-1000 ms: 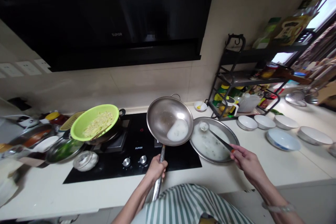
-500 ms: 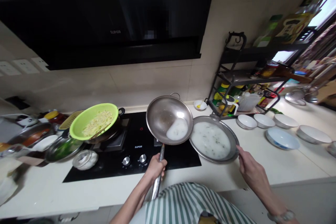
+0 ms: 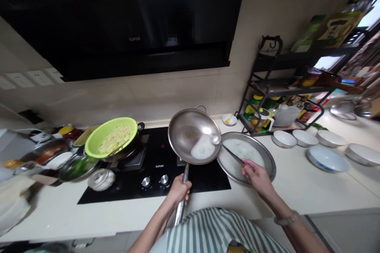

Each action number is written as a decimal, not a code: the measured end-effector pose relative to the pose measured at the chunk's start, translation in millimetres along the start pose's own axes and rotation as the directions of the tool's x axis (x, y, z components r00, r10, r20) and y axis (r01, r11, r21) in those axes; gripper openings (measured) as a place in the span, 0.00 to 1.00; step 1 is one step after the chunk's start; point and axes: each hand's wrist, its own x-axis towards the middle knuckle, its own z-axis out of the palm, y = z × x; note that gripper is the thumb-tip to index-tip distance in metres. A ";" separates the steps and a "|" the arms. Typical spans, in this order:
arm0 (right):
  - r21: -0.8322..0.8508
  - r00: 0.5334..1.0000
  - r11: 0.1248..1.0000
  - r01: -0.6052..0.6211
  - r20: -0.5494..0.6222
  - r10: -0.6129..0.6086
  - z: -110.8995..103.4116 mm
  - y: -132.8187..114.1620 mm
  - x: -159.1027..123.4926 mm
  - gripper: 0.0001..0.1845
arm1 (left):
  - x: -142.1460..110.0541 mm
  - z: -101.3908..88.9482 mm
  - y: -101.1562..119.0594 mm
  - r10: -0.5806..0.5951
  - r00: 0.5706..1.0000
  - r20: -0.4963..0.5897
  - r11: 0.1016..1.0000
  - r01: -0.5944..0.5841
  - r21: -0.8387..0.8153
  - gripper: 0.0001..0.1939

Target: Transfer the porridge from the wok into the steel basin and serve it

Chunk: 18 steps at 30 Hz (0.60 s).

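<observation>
My left hand (image 3: 179,189) is closed around the metal handle of a wok (image 3: 185,126), which is tilted to the right over the stove. White soupy liquid (image 3: 202,147) pools in the wok's lower right side. My right hand (image 3: 257,176) grips the handle of a ladle (image 3: 233,154). The ladle's round bowl is at the wok's right rim, over the edge of the white liquid. Under the ladle and my right hand, a wide metal basin (image 3: 270,162) holds more white liquid with dark green bits.
To the left, a green colander (image 3: 92,146) of bean sprouts rests on a dark pot. A glass jar (image 3: 101,179) stands on the black stove (image 3: 124,189). Several bowls (image 3: 284,139) line the right counter. Behind the basin are a small dish (image 3: 229,119) and a black spice rack (image 3: 252,87).
My right hand has left the basin's rim and moved left, now holding a ladle up to the wok's edge. My left hand keeps the wok tilted as before.
</observation>
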 end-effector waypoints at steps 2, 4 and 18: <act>-0.170 0.993 0.979 0.114 0.026 -0.112 11.0 -3.9 11.0 0.23 | 0.0 0.1 0.2 0.000 1.000 0.001 1.000 0.000 -0.003 0.09; -0.324 0.980 0.925 0.199 0.052 -0.192 20.5 -6.8 19.6 0.22 | -1.2 0.3 2.0 -0.007 1.000 -0.003 1.000 0.007 -0.002 0.09; 0.151 0.976 0.965 -0.214 0.062 0.207 35.4 -20.3 19.6 0.17 | -5.9 0.4 7.8 -0.005 1.000 -0.010 1.000 0.005 0.016 0.09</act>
